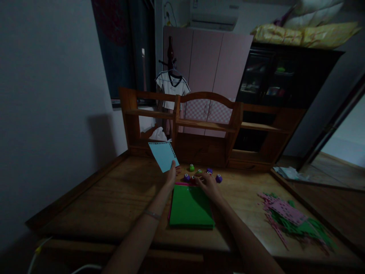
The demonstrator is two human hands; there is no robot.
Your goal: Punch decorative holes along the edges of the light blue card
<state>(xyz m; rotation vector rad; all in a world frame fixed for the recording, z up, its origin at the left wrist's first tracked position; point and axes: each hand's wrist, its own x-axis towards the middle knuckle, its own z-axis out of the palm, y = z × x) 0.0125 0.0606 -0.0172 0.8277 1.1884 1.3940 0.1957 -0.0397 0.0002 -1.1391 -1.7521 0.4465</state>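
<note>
The left hand (pixel 172 173) pinches a blue edge-punched sheet (pixel 162 154), its long axis toward eleven o'clock. The nearer right hand (pixel 209 184) bends its fingers by a red trinket (pixel 192 178) at ten o'clock; gripping or not, cannot tell.

The head-worn camera looks forward and down across the wooden desk (pixel 114 198).

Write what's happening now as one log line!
left hand: holds pale-blue card, holes along two edges | right hand: at small colourful pieces | between arms: green stack | right side: pink-and-green heap
</note>
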